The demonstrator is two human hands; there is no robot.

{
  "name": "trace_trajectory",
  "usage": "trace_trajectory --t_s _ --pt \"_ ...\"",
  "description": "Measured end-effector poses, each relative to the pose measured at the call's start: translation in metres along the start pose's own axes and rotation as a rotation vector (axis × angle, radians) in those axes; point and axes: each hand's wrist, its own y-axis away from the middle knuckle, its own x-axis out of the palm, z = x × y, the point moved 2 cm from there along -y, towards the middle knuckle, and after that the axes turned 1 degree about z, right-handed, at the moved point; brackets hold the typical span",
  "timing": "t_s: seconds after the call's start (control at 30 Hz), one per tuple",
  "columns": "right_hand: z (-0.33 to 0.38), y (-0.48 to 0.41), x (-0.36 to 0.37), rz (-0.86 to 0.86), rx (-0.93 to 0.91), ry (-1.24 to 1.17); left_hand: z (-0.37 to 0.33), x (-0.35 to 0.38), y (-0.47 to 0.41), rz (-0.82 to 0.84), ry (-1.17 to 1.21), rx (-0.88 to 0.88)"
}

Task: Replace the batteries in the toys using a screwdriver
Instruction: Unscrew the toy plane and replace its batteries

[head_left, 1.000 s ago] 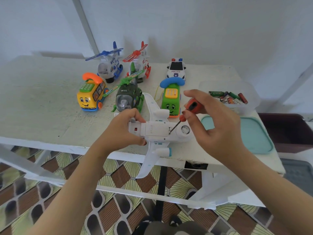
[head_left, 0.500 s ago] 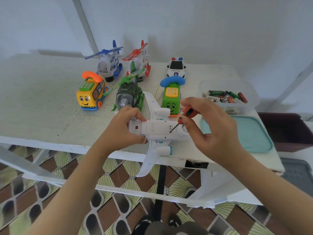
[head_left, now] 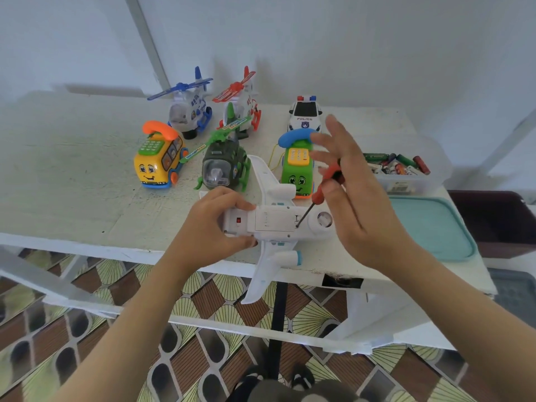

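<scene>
Head view only. Both forearms were bare from the frame's lower corners up to the wrists, and wrists and hands were uncovered too. Left hand: nails short, thumb nail showed dark reddish polish at the tip. Right hand: fingers were blurred and the nails faced away, so polish couldn't be read. At the bottom edge sat a rounded lump of grey fabric; couldn't tell which garment. Just above it were two dark shapes with pale patches, possibly footwear, too blurred to confirm.
</scene>
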Motion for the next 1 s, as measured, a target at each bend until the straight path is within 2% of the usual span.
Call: trace_trajectory --t_s 0.07,0.17,0.27,0.33,0.5,0.63,0.67,0.73,0.83,1.0 --pt "0.002 -0.001 0.000 -0.009 -0.034 -0.007 0.000 0.000 0.000 0.000 0.009 -0.002" --pt "0.005 -0.003 0.000 -0.112 -0.091 0.030 0.000 0.000 -0.001 -0.003 0.021 -0.003" --pt "0.003 -0.005 -0.001 -0.224 -0.106 0.248 0.001 0.001 -0.001 -0.001 0.015 0.002" --pt "0.002 -0.008 -0.002 -0.238 -0.087 0.335 0.001 0.001 -0.001 0.002 0.017 0.001" --pt "0.004 -0.014 -0.007 -0.143 -0.122 0.103 0.002 0.001 -0.001 0.004 0.010 0.001" --pt "0.004 -0.012 -0.005 -0.250 -0.058 -0.085 0.003 0.000 -0.001 0.002 0.013 -0.008" --pt "0.004 -0.012 -0.005 -0.288 -0.056 -0.067 0.003 0.000 -0.001 0.002 0.011 -0.007" --pt "0.003 -0.012 -0.005 -0.336 -0.103 0.124 0.003 0.001 -0.001 0.001 0.008 -0.006" --pt "0.001 -0.012 -0.003 -0.302 -0.104 0.276 0.003 0.001 -0.001 0.004 0.022 -0.011" --pt "0.004 -0.012 0.001 -0.098 -0.076 -0.038 0.004 0.002 -0.002 0.003 0.035 -0.017"
